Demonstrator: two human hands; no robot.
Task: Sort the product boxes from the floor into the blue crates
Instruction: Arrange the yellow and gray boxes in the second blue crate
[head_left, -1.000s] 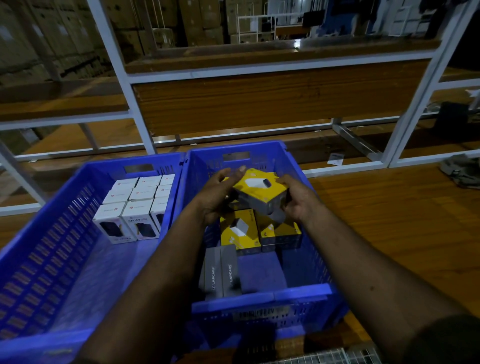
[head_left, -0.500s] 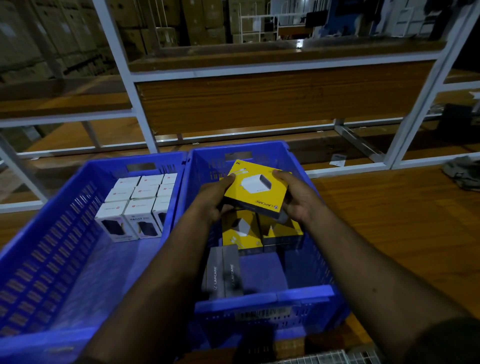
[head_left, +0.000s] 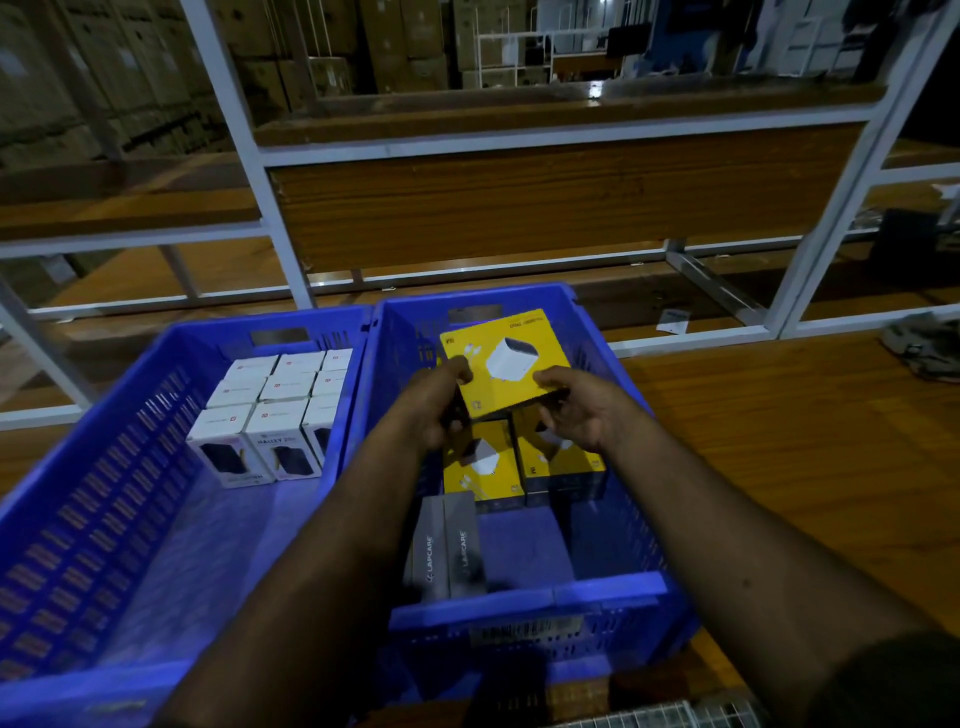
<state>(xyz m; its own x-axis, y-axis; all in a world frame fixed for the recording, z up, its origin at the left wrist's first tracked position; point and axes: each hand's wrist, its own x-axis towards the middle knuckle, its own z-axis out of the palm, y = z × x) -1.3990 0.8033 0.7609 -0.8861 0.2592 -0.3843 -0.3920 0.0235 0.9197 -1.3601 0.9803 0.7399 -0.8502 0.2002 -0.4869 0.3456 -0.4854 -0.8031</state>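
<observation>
Holding yellow box (head_left: 506, 364) between left hand (head_left: 434, 410), right hand (head_left: 582, 410), seemingly above crate (head_left: 613, 597)

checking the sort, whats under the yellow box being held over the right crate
Under the held yellow box, in the right crate, two more yellow boxes lie side by side. Their far ends and anything behind them are covered by the box and both hands.

A white metal rack frame (head_left: 249, 150) stands across the wooden floor (head_left: 779, 441), its uprights tilting in the wide view. A wood-grain panel (head_left: 545, 208) fills the middle bay between two rails. Behind the frame, stacked brown cartons (head_left: 130, 67) fill the dim background. A small white paper slip (head_left: 672, 321) lies near the frame's foot, and a crumpled grey cloth (head_left: 922, 345) lies at the far right.
</observation>
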